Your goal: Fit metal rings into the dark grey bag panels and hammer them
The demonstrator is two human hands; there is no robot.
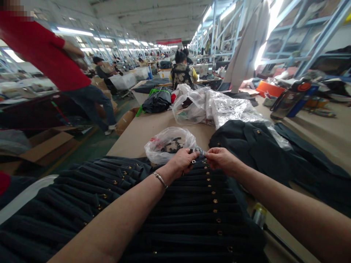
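Note:
A stack of dark garments (192, 208) with small gold buttons lies fanned out in front of me on a brown table (142, 131). My left hand (183, 162), with a thin bracelet at the wrist, is closed in a pinch at the top edge of the far garment, a small metal piece showing between its fingers. My right hand (221, 159) is closed in a pinch right beside it, on the same edge. Just behind the hands sits a clear plastic bag (168, 144) with small dark pieces inside.
More dark garments (255, 146) lie to the right under crumpled clear plastic sheeting (216, 106). A dark bottle (290, 96) stands at the right. A person in red (46, 54) walks in the left aisle by cardboard boxes (52, 140). Another person (181, 73) sits beyond the table.

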